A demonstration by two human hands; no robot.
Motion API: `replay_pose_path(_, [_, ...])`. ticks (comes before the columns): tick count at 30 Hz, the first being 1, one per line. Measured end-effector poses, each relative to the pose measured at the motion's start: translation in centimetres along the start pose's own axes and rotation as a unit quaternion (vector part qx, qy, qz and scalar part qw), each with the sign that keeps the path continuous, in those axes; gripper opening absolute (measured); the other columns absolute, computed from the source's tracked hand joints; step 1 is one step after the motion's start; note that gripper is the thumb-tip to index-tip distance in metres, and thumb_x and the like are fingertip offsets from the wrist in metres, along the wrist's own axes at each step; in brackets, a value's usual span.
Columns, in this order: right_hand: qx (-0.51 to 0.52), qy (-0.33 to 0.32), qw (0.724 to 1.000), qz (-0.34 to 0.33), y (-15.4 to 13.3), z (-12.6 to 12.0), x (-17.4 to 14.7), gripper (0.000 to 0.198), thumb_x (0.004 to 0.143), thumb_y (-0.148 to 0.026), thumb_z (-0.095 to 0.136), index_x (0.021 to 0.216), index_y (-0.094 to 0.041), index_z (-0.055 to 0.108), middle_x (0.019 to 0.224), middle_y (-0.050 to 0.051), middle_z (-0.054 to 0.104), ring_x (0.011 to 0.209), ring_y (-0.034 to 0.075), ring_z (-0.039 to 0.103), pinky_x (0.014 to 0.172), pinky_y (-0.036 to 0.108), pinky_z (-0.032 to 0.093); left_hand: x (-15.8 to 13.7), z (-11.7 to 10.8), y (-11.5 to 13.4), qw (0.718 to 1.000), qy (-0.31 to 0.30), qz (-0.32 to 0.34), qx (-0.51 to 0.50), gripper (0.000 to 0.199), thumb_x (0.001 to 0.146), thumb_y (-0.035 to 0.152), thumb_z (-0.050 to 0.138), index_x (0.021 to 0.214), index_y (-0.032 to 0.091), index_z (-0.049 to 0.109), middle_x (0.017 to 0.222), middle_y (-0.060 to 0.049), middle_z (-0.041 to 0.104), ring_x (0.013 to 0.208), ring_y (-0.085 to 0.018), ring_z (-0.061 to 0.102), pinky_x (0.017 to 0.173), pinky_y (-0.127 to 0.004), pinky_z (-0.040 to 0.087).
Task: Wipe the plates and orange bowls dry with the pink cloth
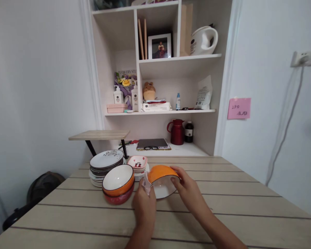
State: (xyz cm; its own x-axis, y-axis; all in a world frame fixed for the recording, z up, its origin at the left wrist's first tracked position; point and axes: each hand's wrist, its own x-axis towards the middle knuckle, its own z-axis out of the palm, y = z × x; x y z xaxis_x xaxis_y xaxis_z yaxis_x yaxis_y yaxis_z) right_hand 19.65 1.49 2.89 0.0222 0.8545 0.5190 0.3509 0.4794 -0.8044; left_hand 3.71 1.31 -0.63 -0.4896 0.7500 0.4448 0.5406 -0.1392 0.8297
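Observation:
Between my hands an orange bowl (162, 170) with a white inside is tilted on its side, its opening turned toward me. My right hand (188, 188) grips its right rim, thumb on the inside and fingers over the outer wall. At the bowl's left edge my left hand (145, 202) is closed on a pale pinkish cloth (146, 184), which is pressed against the rim. Just left stands another orange bowl (118, 180), nested in a red bowl (119, 198).
Stacked plates (106, 159) stand at the left, beside small square dishes (137, 162) with a red pattern. A low wooden riser (100, 135) is behind them. Farther back, a shelf unit holds a red jug (177, 132), a dark bottle (188, 132) and a laptop (152, 143).

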Motion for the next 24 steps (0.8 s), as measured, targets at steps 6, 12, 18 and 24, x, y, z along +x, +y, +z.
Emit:
replay_pose_path(6, [-0.130, 0.035, 0.989, -0.066, -0.4, -0.5, -0.2, 0.059, 0.078, -0.019, 0.052, 0.136, -0.029, 0.048, 0.132, 0.005, 0.064, 0.113, 0.026, 0.065, 0.091, 0.041, 0.051, -0.8, -0.1, 0.0, 0.987, 0.003, 0.124, 0.102, 0.048, 0.079, 0.012, 0.051, 0.126, 0.017, 0.061, 0.111, -0.013, 0.073, 0.099, -0.028, 0.070, 0.080, -0.035, 0.052])
replay_pose_path(12, [-0.202, 0.016, 0.977, -0.068, 0.4, -0.9, -0.4, 0.069, 0.065, -0.003, 0.043, 0.126, -0.031, 0.060, 0.123, 0.001, 0.070, 0.108, 0.025, 0.068, 0.088, 0.038, 0.053, -0.9, -0.2, 0.2, 0.962, -0.042, 0.218, 0.157, 0.049, 0.077, 0.004, 0.048, 0.121, 0.018, 0.063, 0.111, -0.010, 0.073, 0.100, -0.025, 0.069, 0.082, -0.033, 0.052])
replay_pose_path(18, [-0.141, 0.023, 0.987, -0.076, 1.2, -0.7, -0.4, 0.068, 0.064, -0.003, 0.039, 0.122, -0.028, 0.065, 0.125, 0.001, 0.070, 0.115, 0.023, 0.065, 0.098, 0.040, 0.049, -1.1, -0.5, 0.6, 0.981, -0.038, 0.164, 0.100, 0.042, 0.079, 0.008, 0.053, 0.118, 0.023, 0.061, 0.107, -0.007, 0.073, 0.100, -0.023, 0.068, 0.079, -0.029, 0.050])
replay_pose_path(24, [-0.053, 0.042, 0.994, -0.082, 0.8, -0.5, -0.6, 0.064, 0.064, -0.007, 0.040, 0.118, -0.027, 0.068, 0.122, 0.002, 0.071, 0.115, 0.022, 0.064, 0.100, 0.040, 0.048, -1.0, -0.6, 0.6, 0.987, -0.015, 0.161, 0.021, 0.040, 0.073, 0.007, 0.055, 0.109, 0.024, 0.061, 0.102, -0.006, 0.073, 0.096, -0.023, 0.069, 0.078, -0.028, 0.050])
